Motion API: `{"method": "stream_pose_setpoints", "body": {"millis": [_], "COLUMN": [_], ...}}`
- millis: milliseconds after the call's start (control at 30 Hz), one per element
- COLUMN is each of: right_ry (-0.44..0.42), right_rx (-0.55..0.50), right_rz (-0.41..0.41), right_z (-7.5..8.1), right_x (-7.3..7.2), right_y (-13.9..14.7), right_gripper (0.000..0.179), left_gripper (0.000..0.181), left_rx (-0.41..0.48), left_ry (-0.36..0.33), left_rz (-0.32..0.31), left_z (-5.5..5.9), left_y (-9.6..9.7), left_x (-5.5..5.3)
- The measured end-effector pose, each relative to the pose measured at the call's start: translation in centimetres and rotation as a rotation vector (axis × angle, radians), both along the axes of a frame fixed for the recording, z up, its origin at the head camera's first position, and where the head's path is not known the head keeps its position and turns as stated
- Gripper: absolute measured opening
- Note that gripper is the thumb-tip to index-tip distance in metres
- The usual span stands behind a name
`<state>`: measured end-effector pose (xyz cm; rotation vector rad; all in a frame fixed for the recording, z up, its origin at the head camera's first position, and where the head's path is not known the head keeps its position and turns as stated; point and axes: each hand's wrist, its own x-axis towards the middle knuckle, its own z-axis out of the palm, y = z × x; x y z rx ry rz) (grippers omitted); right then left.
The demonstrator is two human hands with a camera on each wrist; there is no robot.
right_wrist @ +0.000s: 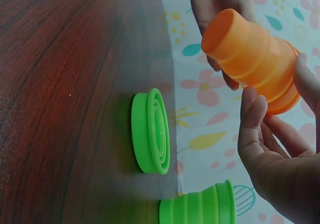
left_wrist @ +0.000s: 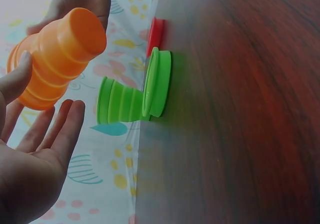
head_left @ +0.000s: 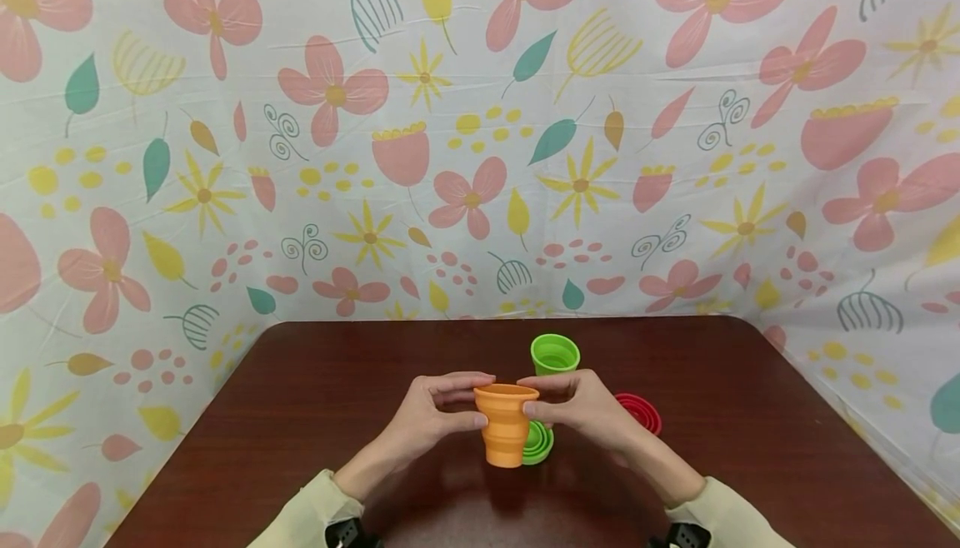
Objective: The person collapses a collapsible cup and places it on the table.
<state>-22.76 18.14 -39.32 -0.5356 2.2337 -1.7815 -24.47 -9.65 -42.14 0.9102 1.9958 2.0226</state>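
Note:
An orange collapsible cup (head_left: 506,431), pulled out to full height with stepped rings, is held up over the table in both hands. My left hand (head_left: 427,415) grips its left side near the rim, thumb on the near side and fingers behind. On the opposite side my right hand (head_left: 592,411) holds the rim area the same way. In the left wrist view the orange cup (left_wrist: 60,58) shows its smooth base towards the camera. Partly hidden behind the orange cup, a flattened green collapsible cup (head_left: 540,445) lies on the table.
An extended green collapsible cup (head_left: 555,352) stands upright farther back, its lower part hidden by my right hand. Right of that hand lies a flattened red collapsible cup (head_left: 643,411). The dark wooden table (head_left: 337,373) ends at a flower-print cloth (head_left: 465,156) behind.

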Motion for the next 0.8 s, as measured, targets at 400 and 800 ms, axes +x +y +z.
{"method": "stream_pose_setpoints", "body": {"millis": [400,800], "right_ry": [-0.052,-0.072], "right_rx": [-0.014,-0.029], "right_rz": [0.026,0.068], "right_z": [-0.19,-0.44], "right_x": [0.00,0.16], "right_y": [0.31,0.34], "right_gripper": [0.045,0.046], "left_gripper": [0.037,0.036], "left_rx": [0.031,0.033], "left_ry": [0.051,0.037], "left_rz": [-0.030,0.008], "left_z": [0.18,0.42], "left_y": [0.23,0.26], "left_x": [0.22,0.46]}}
